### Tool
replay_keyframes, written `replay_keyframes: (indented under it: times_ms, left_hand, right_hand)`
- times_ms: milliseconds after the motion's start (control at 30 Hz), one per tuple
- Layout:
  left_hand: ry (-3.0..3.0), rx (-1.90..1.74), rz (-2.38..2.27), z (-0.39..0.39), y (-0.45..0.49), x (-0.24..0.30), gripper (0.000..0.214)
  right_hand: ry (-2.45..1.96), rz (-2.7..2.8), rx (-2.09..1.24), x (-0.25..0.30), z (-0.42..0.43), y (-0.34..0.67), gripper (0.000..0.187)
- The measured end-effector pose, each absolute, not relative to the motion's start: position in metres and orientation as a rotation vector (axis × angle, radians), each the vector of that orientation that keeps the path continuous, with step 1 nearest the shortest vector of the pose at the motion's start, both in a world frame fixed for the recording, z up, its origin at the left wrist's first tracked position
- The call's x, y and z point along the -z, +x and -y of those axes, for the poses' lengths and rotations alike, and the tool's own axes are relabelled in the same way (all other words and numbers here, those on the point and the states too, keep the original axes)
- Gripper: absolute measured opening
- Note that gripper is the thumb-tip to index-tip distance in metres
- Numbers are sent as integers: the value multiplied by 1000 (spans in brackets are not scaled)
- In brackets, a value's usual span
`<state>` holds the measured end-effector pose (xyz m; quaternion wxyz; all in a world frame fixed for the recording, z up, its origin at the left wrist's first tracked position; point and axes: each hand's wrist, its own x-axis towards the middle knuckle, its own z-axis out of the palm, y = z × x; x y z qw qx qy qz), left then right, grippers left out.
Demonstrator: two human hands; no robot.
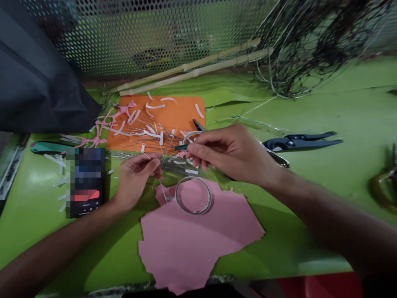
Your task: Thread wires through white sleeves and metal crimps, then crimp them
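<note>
My left hand [135,176] is closed in a pinch on a thin wire [164,191], whose end hangs down over the pink paper [192,244]. To its right, my right hand [231,151] is pinched too, with a small dark green strip [180,147] sticking out from the fingertips. Loose thin wires and white paper strips [155,106] lie under and behind both hands, partly on an orange sheet [182,109]. Close below the hands, a roll of white tape [209,203] rests on the pink paper. Scissors [197,125] are partly covered by my right hand.
Blue-handled pruning shears [304,142] lie at the right. A phone [89,182] and a green-handled cutter [51,147] are at the left, near pink paper scraps [104,122]. Bamboo sticks [198,71], dark netting [294,62] and a dark cloth [40,82] line the back.
</note>
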<state>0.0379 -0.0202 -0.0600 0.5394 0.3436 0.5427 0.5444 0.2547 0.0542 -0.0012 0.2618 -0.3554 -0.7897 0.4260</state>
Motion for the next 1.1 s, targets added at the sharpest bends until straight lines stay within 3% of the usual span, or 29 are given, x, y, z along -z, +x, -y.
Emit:
replay_keyframes:
  times_ms: [133, 200, 433, 1100]
  left_hand:
    - [833, -1285, -1294, 21, 39, 57, 15]
    - [845, -1268, -1303, 22, 40, 57, 16]
    - [896, -1203, -1288, 22, 36, 58, 19]
    - [878, -1163, -1125, 23, 33, 59, 19]
  right_hand:
    - [-853, 2351, -329, 5, -47, 250, 13]
    - [-795, 2470, -180, 11, -47, 249, 15]
    - [-778, 2669, -349, 26, -43, 244, 26]
    - [-718, 2601, -340, 24, -38, 246, 26]
